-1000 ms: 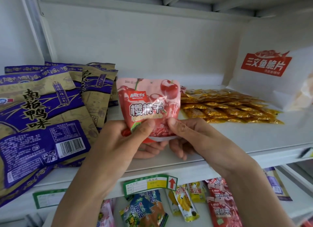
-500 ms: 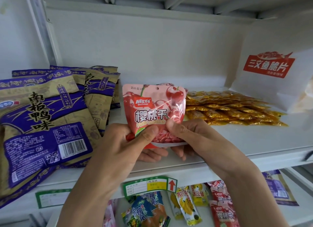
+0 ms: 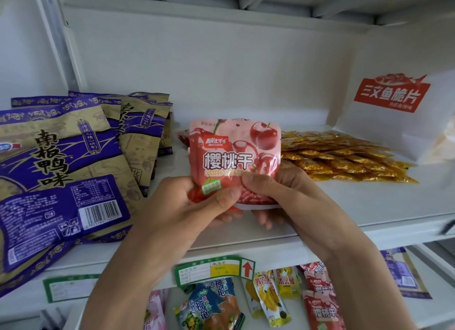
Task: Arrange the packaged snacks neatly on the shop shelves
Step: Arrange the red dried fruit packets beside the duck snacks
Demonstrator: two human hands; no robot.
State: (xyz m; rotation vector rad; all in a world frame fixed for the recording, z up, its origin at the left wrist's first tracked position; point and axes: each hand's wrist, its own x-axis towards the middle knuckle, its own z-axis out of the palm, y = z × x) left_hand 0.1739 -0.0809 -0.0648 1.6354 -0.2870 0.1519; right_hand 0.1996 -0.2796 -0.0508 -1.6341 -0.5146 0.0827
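both hands hold one cherry pack (image 3: 235,162) upright over the front of the upper shelf (image 3: 369,206), in the gap between the purple bags (image 3: 64,172) on the left and the yellow sachets (image 3: 344,157) on the right. the left hand (image 3: 187,206) pinches the pack's lower left corner, thumb across the front and fingers curled behind; the right hand (image 3: 283,197) pinches the lower right the same way. held low at both corners, the label faces out and stays level, which suits standing it in that gap with its face to the aisle. its bottom edge looks just above the shelf, though the hands hide whether it touches.

the pack is a soft pink-red pouch printed with cherries, white chinese lettering and "dried" beneath, with a small green tag near the left thumb. the film is glossy and a little creased, and the lower part shows dark red contents. more red packets (image 3: 183,137) lie flat just behind it. similar cherry packs (image 3: 322,305) lie on the shelf below.
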